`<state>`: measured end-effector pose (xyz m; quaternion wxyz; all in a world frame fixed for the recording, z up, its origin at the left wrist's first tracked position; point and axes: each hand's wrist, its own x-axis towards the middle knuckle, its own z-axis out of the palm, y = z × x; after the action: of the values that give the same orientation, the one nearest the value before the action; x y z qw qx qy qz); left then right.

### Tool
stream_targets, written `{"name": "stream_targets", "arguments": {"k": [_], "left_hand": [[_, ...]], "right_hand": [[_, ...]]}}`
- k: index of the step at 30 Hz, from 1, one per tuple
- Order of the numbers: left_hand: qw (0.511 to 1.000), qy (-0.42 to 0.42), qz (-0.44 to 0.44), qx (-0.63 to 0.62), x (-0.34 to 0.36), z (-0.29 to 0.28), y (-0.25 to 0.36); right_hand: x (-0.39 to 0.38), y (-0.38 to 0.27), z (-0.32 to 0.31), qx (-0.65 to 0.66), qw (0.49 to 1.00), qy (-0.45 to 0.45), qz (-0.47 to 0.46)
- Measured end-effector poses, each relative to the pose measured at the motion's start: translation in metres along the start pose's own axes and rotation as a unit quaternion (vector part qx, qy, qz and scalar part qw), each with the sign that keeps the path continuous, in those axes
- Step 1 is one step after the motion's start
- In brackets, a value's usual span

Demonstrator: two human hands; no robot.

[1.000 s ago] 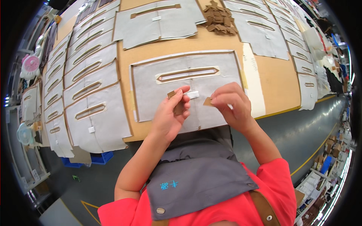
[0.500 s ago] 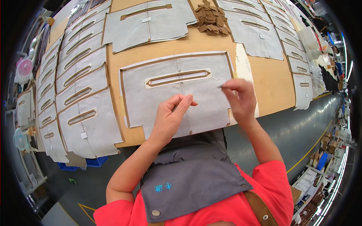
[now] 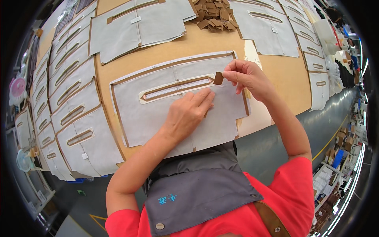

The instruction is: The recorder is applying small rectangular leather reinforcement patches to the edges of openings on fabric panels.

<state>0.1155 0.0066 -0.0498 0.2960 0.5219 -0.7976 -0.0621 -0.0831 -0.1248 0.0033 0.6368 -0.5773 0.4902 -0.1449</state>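
We see the small brown piece (image 3: 218, 78) at the right end of the long slot (image 3: 177, 87) in the grey panel (image 3: 138, 126). The slot's long axis runs left to right, its right end a little farther from us. The right hand (image 3: 249, 78) is nearer that end: its grip pinches the piece between thumb and fingers from the right, so the piece juts left from the fingertips, over the end of the slot's pale border (image 3: 146, 101). We cannot tell whether it touches the panel.

The left hand (image 3: 188, 112) lies palm down on the panel, just on the near side of the slot, fingers stretched toward its right half. A brown edge shows beside those fingers; we cannot tell whether this grip grasps anything.

Compared with half a second ago, the piece is now at the slot's end rather than off to its right and nearer us, and the left hand is flattened out instead of curled, with its fingers closer to the slot. Our view has shifted too.

On the far side of the worktop (image 3: 286, 81) we see a pile of brown pieces (image 3: 215, 15).
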Motion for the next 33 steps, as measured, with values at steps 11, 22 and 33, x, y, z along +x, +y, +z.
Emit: {"name": "stream_targets", "arguments": {"k": [11,22,33], "left_hand": [[1.0,0.004,-0.012,-0.011,0.0,0.001,-0.001],[0.999,-0.012,-0.024,-0.022,0.001,-0.001,0.0],[1.0,-0.01,-0.015,-0.004,0.002,0.0,-0.001]], "right_hand": [[0.031,-0.006,0.001,-0.066,0.991,-0.093,0.065],[0.035,-0.007,0.003,-0.096,0.989,-0.091,0.062],[0.033,-0.007,0.006,-0.107,0.99,-0.082,0.045]]}}
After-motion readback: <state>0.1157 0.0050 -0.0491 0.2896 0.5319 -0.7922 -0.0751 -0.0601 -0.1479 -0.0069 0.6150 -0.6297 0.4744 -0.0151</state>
